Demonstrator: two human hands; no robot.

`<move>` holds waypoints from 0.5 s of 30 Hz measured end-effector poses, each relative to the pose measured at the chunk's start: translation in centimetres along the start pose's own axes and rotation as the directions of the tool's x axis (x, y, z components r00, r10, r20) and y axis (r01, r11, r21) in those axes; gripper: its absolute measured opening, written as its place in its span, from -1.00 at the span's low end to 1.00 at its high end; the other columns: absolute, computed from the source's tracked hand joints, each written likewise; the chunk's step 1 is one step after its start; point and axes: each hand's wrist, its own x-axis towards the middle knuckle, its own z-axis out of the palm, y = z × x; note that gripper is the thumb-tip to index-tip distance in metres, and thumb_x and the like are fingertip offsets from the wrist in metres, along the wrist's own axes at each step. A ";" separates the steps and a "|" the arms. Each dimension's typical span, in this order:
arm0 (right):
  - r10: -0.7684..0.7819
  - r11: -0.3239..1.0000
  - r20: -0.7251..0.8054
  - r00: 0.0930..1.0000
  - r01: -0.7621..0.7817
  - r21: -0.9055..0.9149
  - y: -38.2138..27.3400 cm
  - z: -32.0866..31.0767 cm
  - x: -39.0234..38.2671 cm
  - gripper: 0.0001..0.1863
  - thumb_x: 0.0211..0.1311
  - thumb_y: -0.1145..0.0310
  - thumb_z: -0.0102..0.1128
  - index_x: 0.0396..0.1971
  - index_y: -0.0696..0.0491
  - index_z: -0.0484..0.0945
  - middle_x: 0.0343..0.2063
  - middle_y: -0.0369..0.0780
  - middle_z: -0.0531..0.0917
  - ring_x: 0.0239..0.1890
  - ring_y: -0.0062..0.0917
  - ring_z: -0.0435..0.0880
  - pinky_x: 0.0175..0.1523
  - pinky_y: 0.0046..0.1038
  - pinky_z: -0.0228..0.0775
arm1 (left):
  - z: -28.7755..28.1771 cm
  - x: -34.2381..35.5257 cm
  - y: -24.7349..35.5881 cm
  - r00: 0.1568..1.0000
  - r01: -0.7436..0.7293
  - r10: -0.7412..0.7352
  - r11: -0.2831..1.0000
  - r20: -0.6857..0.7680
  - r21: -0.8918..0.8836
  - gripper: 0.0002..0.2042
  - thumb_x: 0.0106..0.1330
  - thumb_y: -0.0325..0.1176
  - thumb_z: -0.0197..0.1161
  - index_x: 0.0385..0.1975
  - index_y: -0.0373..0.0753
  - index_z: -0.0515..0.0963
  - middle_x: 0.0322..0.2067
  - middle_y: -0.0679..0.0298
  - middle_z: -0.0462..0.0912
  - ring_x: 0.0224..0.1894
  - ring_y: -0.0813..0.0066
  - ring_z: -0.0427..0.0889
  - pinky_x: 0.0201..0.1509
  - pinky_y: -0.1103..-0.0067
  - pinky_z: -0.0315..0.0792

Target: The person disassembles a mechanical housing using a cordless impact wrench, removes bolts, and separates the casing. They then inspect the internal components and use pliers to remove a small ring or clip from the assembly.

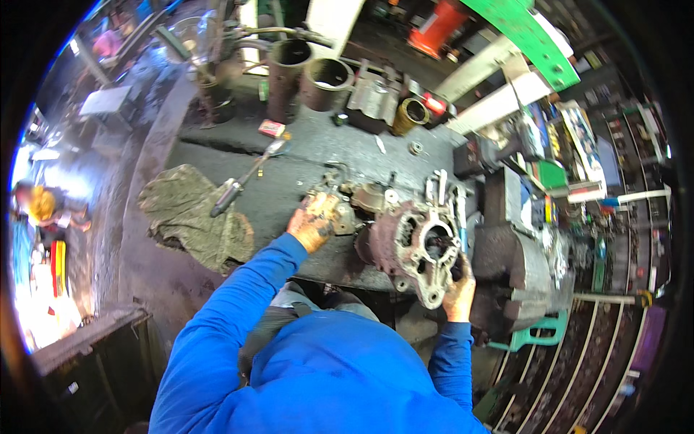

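Note:
My right hand (pixel 460 292) grips the right side of a cast metal housing (pixel 406 246), thumb and fingers partly hidden behind it. The housing has round openings and lugs with bolt holes, and it stands tilted at the bench's near edge. To its left, my greasy left hand (pixel 316 220) is closed over the side of a flat grey metal part (pixel 346 220) lying on the bench; its fingertips are hard to make out. A brownish round metal piece (pixel 369 197) sits between that part and the housing.
A screwdriver-like tool with a dark handle (pixel 228 197) rests against a grimy cloth (pixel 189 210) on the dark bench (pixel 289 163). Behind stand metal cylinders (pixel 287 79) and a small red-and-white box (pixel 272 128). A heavy vise-like block (pixel 499 260) is on the right. Far left, a person sits.

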 end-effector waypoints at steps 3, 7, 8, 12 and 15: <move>0.097 0.994 -0.003 0.995 -0.097 -0.052 -0.4 -0.3 -2.2 -0.52 0.25 0.46 0.30 0.19 0.22 0.57 -0.09 0.05 0.75 -0.04 -0.25 0.77 0.14 -0.32 0.55 | -2.0 0.8 1.4 0.996 0.086 -0.086 0.987 0.005 -0.137 -0.59 0.20 -0.17 0.36 0.03 -0.19 0.63 0.11 -0.01 0.56 0.19 -0.07 0.50 0.29 0.11 0.40; 0.183 0.975 0.065 0.981 -0.190 0.113 1.0 0.2 -2.5 -0.62 0.33 0.40 0.33 0.09 0.25 0.64 -0.01 0.08 0.74 0.08 -0.20 0.74 0.23 -0.31 0.48 | -7.2 -0.4 4.9 0.989 0.056 -0.133 0.749 -0.066 -0.661 -0.09 -0.01 -0.24 0.57 0.39 -0.37 0.28 0.30 -0.09 0.44 0.36 -0.16 0.37 0.46 0.14 0.27; 0.174 0.971 0.072 0.982 -0.183 0.152 1.5 0.6 -2.1 -0.63 0.34 0.39 0.32 0.07 0.26 0.65 -0.02 0.08 0.74 0.09 -0.22 0.73 0.26 -0.31 0.46 | -8.2 -0.7 5.9 0.989 0.051 -0.137 0.676 -0.058 -0.735 0.06 -0.06 -0.23 0.62 0.47 -0.41 0.15 0.35 -0.12 0.39 0.42 -0.15 0.33 0.52 0.16 0.22; 0.219 0.878 0.114 0.969 -0.247 0.409 2.7 1.9 1.2 -0.69 0.53 0.36 0.10 0.04 0.24 0.67 -0.10 0.02 0.77 0.05 -0.34 0.71 0.23 -0.36 0.44 | -9.1 0.4 10.6 0.993 0.025 -0.097 0.703 -0.062 -0.711 0.30 -0.06 -0.07 0.72 0.59 -0.35 -0.12 0.55 -0.13 0.04 0.56 -0.10 0.09 0.61 0.18 0.04; 0.089 0.535 0.284 0.955 -0.286 0.795 2.1 3.9 4.8 -0.40 0.66 0.05 -0.31 0.31 0.20 0.49 0.24 -0.09 0.60 0.28 -0.32 0.56 0.40 -0.24 0.36 | -8.7 2.2 11.7 0.970 -0.076 -0.150 0.555 -0.189 -0.828 0.31 -0.14 -0.08 0.73 0.60 -0.21 -0.08 0.55 -0.02 0.05 0.58 -0.06 0.06 0.62 0.15 0.06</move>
